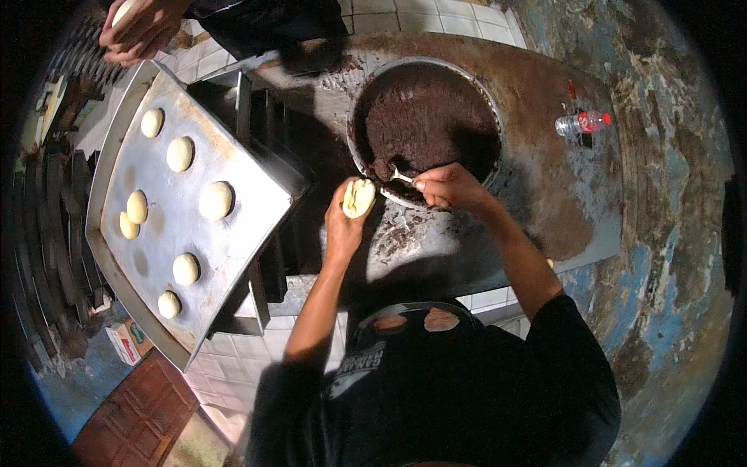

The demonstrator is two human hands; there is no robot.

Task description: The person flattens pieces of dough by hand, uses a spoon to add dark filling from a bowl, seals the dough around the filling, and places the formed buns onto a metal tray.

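A pale, flattened piece of dough (pixel 359 198) rests in my left hand (pixel 342 226), which curls round it beside the rim of a large round pan (pixel 352 148). Dark brown, crumbly paste (pixel 424 117) fills that pan. Between the fingers of my right hand (pixel 450 188) is a small light spoon (pixel 401 177), its tip in the paste at the pan's near left side. Left of my hands, a square metal tray (pixel 167 237) carries several pale dough balls (pixel 216 200), two of them touching.
The tray lies tilted over dark metal racks (pixel 272 148). A clear plastic bottle (pixel 580 123) with a red cap lies on the stained table (pixel 560 194) at the right. At the upper left, another person's hand (pixel 144 31) holds a dough ball. A small carton (pixel 128 342) sits low at left.
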